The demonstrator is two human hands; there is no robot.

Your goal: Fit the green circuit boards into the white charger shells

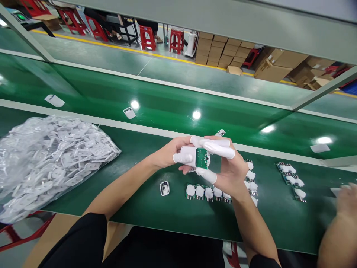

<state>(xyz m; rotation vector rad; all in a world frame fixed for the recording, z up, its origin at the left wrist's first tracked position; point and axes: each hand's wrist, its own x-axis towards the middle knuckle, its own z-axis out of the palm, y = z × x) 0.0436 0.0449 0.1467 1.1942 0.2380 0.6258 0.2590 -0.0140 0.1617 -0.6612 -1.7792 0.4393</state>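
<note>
A white plastic housing [190,150] is held in my left hand [173,152], with the thumb across its face. My right hand [230,162] grips a green circuit board [201,158] between thumb and fingers, at the housing's right end. The board partly overlaps the housing or sits in it; how deep I cannot tell. White finger cots cover several fingertips. Below my hands lies a row of circuit boards with white pouch-like parts [209,192]. More such boards [251,175] stand in a column beside my right forearm. A small white shell [164,188] lies on the table, its dark opening upward.
A clear bag [55,156] full of white plastic parts lies at left. More boards [290,179] are at right, near another person's blurred hand [347,201]. Beyond a pale rail, a green belt [164,115] carries white housings [129,112]. Frame posts [323,89] stand behind.
</note>
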